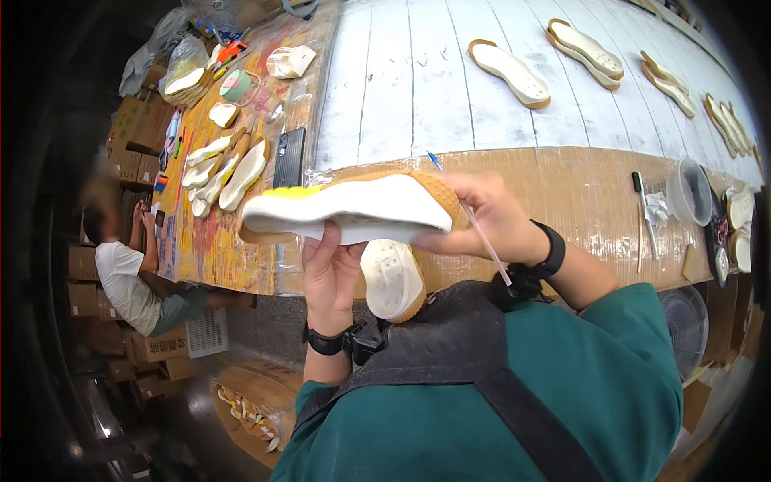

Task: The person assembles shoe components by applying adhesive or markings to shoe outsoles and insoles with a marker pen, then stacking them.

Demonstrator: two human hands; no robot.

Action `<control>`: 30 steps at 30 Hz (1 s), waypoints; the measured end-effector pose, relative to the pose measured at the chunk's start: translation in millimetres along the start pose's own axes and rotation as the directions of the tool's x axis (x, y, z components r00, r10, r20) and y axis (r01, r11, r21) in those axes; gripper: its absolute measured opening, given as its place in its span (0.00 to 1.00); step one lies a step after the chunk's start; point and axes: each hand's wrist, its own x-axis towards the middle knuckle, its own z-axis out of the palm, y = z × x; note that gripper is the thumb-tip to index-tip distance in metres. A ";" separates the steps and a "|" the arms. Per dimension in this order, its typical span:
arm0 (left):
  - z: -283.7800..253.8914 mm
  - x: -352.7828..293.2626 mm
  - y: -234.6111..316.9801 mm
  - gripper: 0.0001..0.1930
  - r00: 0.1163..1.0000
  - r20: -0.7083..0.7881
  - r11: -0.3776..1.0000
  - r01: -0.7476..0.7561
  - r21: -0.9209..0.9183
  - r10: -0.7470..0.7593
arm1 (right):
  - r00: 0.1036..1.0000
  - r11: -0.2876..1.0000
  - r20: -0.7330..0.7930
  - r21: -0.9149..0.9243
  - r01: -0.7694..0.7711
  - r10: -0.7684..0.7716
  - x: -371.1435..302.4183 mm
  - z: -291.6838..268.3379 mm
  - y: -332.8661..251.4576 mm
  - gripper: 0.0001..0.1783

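A white, tan-edged shoe sole [345, 215] is held on its side at centre; the left hand [331, 269] pinches its lower wall between thumb and fingers, the right hand [490, 210] grips its 3 o'clock end, probably so the side wall faces the eyes; a blue-tipped pen [487, 243] tucked in the right hand seems carried there for quick use; a second sole [391, 285] shows just below at 6 o'clock; beyond, on the stained worktop [233, 265], loose soles [243, 173] cluster at 10 o'clock; farther, spaced soles [510, 74] lie on a white surface [385, 72] at 1 o'clock.
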 end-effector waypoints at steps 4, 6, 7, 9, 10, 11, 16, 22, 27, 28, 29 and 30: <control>-1.3 9.9 -5.6 0.19 0.997 -0.066 0.988 0.034 -0.153 -0.044 | 0.975 0.921 0.051 -0.320 0.221 -0.216 3.7 1.4 2.0 0.35; -7.7 13.4 -8.1 0.19 0.998 0.018 0.995 0.064 -0.082 -0.063 | 0.974 0.958 0.104 -0.184 0.218 -0.201 3.7 -2.1 1.2 0.37; -15.0 10.1 -3.6 0.18 0.989 0.147 0.997 0.040 -0.072 -0.029 | 0.964 0.976 0.168 -0.037 0.216 -0.207 6.0 -0.3 0.0 0.39; -29.9 27.7 -6.6 0.19 0.910 0.265 0.680 0.413 -0.605 -0.318 | 0.963 0.998 0.266 0.044 0.036 -0.046 5.0 -13.5 12.8 0.39; -39.4 28.9 -3.8 0.20 0.865 0.367 0.638 0.501 -0.585 -0.343 | 0.946 0.997 0.315 -0.025 -0.079 0.083 2.9 -27.9 18.8 0.37; -51.7 28.9 1.1 0.21 0.812 0.459 0.594 0.580 -0.557 -0.362 | 0.941 0.974 0.258 -0.013 -0.225 0.221 4.9 -38.4 31.6 0.32; -40.7 20.5 23.7 0.26 0.913 0.082 0.896 0.371 0.242 -0.400 | 0.846 0.751 -0.352 -0.403 -0.523 0.401 7.7 -172.7 154.0 0.29; -19.8 22.2 20.2 0.24 0.906 -0.182 0.481 0.364 0.797 -0.383 | 0.557 0.446 -0.829 -0.478 -0.756 0.056 18.9 -229.8 262.9 0.30; -49.5 27.2 24.6 0.17 0.972 -0.077 0.199 0.122 0.972 -0.222 | 0.494 0.634 -0.453 0.239 -0.735 0.742 59.4 -155.8 207.6 0.25; -39.3 35.8 29.1 0.21 0.982 -0.051 0.119 0.073 0.990 -0.183 | 0.540 0.637 -0.338 0.399 -0.659 0.771 53.8 -146.0 191.8 0.23; -39.6 44.1 29.1 0.26 0.995 0.093 0.125 -0.088 0.988 -0.040 | 0.598 0.599 -0.212 0.552 -0.580 0.773 48.3 -129.8 176.4 0.22; -42.3 49.0 30.2 0.31 0.968 0.224 0.101 -0.235 0.967 0.111 | 0.695 0.645 -0.150 0.548 -0.534 0.703 46.7 -101.6 141.3 0.24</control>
